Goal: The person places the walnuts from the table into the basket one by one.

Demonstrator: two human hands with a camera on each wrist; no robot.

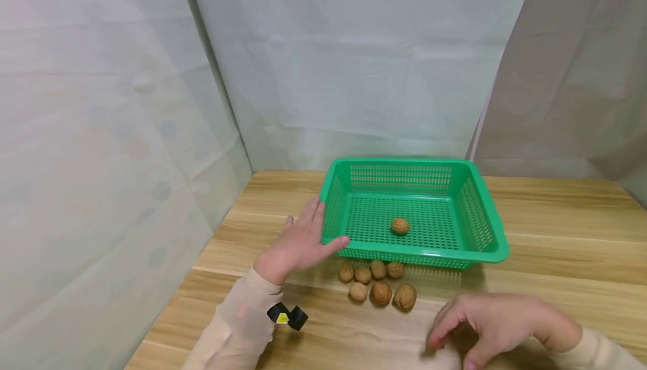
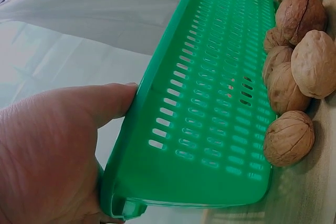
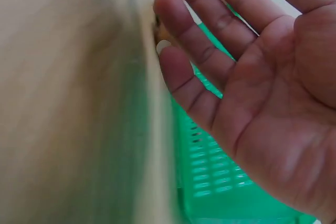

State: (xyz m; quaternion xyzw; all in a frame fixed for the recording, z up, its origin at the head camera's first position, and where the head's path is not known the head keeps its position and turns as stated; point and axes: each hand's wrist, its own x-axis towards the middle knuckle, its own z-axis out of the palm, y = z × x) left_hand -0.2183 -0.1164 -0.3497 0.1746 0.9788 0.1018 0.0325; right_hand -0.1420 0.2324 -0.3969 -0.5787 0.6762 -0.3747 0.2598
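Walnuts point(image 1: 381, 293) were split around a green basket point(image 1: 429, 252) on a wood-grain counter point(image 1: 556, 235): a single walnut point(image 1: 400, 226) lay inside, on the basket's floor, and seven sat loose just in front of the basket's near side. With one in and seven out, the handling looked unfinished. The left hand point(image 1: 298, 246) touched the basket's near left corner, its fingers straight along the outside and its thumb on the rim. The right hand point(image 1: 497, 322), in front of the basket's near right corner and apart from it, had loosely bent fingers and an empty palm.
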